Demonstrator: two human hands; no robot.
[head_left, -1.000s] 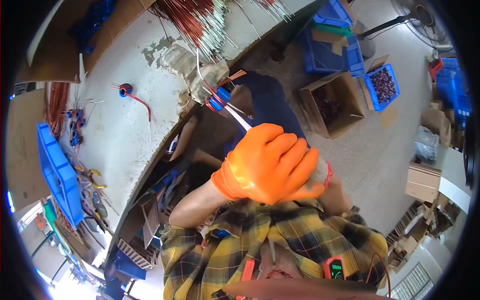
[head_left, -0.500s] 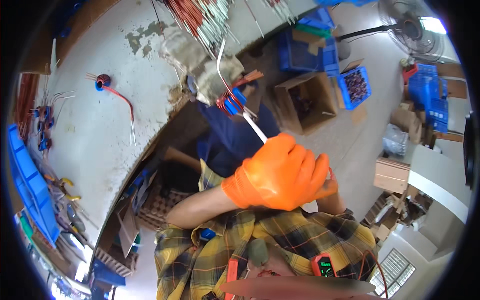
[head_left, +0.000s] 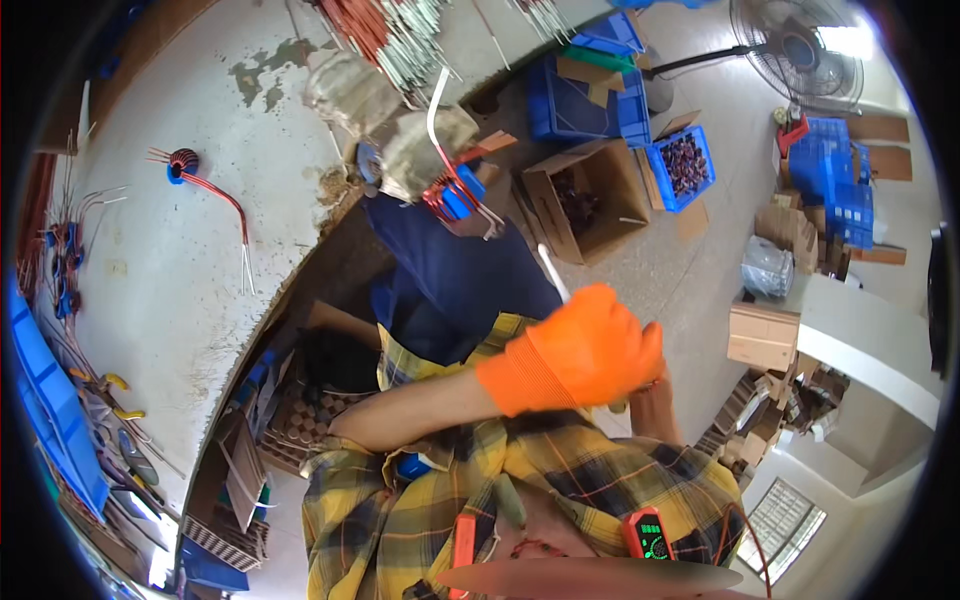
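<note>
My left hand (head_left: 585, 350), in an orange rubber glove, is closed in a fist in front of my chest. A thin white rod (head_left: 551, 270) sticks up out of it, its tip apart from the coil. My right forearm (head_left: 655, 412) comes up behind the glove; that hand is mostly hidden and its fingers cannot be made out. Ahead, a blue ring core wound with red wire (head_left: 456, 196) sits against a cloth-wrapped block (head_left: 430, 150) at the bench edge. From this coil, one wire with a white end (head_left: 435, 115) bends upward.
On the bench (head_left: 150, 320) lies another wound ring coil (head_left: 182, 165) with long leads. Bundled red and white wires (head_left: 395, 45) are at the back, pliers (head_left: 120, 398) at the left. On the floor stand a cardboard box (head_left: 585, 200), a blue crate of parts (head_left: 684, 168) and a fan (head_left: 795, 50).
My left hand has moved slightly right, away from the coil. The white rod, which reached up to the coil before, now stands apart from it. The view has shifted a little.
</note>
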